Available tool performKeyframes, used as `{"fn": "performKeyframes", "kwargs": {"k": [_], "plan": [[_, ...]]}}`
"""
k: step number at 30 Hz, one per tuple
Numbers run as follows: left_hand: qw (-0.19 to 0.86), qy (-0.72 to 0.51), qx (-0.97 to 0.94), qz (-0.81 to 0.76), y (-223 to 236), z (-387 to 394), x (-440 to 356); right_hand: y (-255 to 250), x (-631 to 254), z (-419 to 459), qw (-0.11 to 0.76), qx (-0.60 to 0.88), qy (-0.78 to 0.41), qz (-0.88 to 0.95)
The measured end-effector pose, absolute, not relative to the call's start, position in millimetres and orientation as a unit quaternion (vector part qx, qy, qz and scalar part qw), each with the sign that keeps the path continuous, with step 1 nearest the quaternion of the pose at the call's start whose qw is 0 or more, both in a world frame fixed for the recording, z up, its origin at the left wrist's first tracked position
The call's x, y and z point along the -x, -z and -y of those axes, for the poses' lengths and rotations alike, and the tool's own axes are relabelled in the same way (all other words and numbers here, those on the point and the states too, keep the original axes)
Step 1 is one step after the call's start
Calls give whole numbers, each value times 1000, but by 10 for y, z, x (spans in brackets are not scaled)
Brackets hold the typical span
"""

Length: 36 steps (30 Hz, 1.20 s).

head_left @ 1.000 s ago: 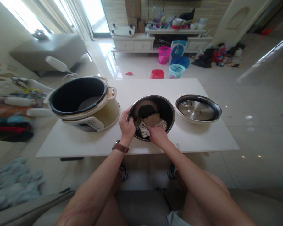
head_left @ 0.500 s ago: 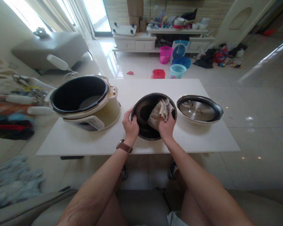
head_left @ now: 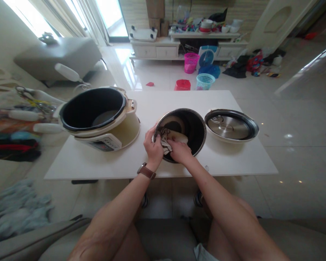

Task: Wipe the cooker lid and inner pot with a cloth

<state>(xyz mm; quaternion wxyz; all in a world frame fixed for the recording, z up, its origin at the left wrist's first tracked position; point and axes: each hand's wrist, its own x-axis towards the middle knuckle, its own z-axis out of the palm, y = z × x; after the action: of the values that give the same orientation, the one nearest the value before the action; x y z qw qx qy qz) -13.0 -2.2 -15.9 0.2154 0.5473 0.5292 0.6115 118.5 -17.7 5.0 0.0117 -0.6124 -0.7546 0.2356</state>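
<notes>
A dark round inner pot (head_left: 197,125) is tilted toward me over the middle of the white table. My left hand (head_left: 153,146) grips its left rim, thumb over the edge. Inside the pot, my right hand (head_left: 180,150) is closed on a crumpled, stained cloth (head_left: 166,143), pressed near the left inner wall beside my left thumb. The pot's lower inside is partly hidden by the hand and cloth. Left of it stands the cream electric pressure cooker body (head_left: 127,130), uncovered, control panel facing me. To the right, the cooker lid (head_left: 230,127) lies with its metal underside up.
The white table (head_left: 97,168) has its front edge just before my knees. On the floor beyond are a red stool (head_left: 182,85), a light-blue basket (head_left: 205,82) and a pink basket (head_left: 191,63). A rack with white handles (head_left: 47,128) stands at the left.
My right hand has moved the cloth from the pot's right side to its lower left wall. The pot has turned a little, showing more of its right inner wall.
</notes>
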Motion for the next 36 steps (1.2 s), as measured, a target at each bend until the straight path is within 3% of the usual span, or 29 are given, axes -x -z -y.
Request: {"fn": "performKeyframes", "kwargs": {"k": [3,12,21,29,36], "plan": [[223,-614,-530,-541,187,-1,120,-83,-1261,168,-16,629,-260,733],[225,-639,-483,-554,228,-31,104,-104,-1373,121,96,606,-332,717],[190,-647,-476,-565,294,-62,37,-118,-1314,338,4,590,-217,778],[134,-603,-557,-556,58,-231,359,-30,-1440,330,-29,552,-168,816],[163,-622,-562,-520,61,-187,351,-44,-1415,360,-44,567,-137,811]]}}
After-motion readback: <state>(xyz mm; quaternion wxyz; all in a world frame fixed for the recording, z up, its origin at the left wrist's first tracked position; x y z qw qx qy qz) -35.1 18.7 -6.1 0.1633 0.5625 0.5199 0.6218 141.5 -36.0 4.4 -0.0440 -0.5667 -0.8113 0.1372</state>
